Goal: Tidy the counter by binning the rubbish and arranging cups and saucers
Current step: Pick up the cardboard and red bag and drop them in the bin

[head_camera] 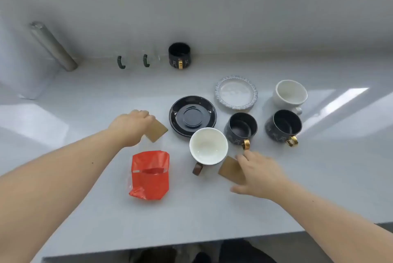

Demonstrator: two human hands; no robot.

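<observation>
My left hand (pixel 129 127) grips a brown card-like packet (pixel 157 132) just left of the stacked black saucers (pixel 192 116). My right hand (pixel 260 174) rests on a second brown packet (pixel 228 169) beside a white cup with a brown handle (pixel 208 145). A red plastic bag (pixel 150 175) lies flat below my left hand. Two black cups with gold handles (pixel 241 128) (pixel 284 125) stand to the right, with a white cup (pixel 290 94) and a pale patterned saucer (pixel 236 92) behind them. Whether the right fingers grip the packet is unclear.
Another black cup (pixel 179 55) stands at the back wall beside two clear glass mugs with dark green handles (pixel 120 62) (pixel 145 60). A grey metal tube (pixel 53 46) leans at the back left. The counter's front edge (pixel 170 245) runs below my arms.
</observation>
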